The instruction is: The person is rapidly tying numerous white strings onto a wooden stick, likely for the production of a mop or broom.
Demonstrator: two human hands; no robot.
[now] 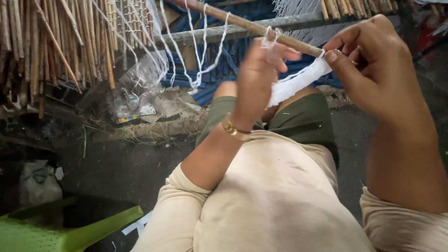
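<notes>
White cloth strip (298,81) pinched in right hand (373,70) fingers, left hand (256,79) fingers curled around string (270,37) at stick (252,25)

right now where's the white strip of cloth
In the head view, the white strip of cloth is right of centre, stretched between the left hand and right hand, just under the wooden stick.

Bamboo slats (56,42) lie left of the stick (242,23), stool (56,233) below them.
</notes>
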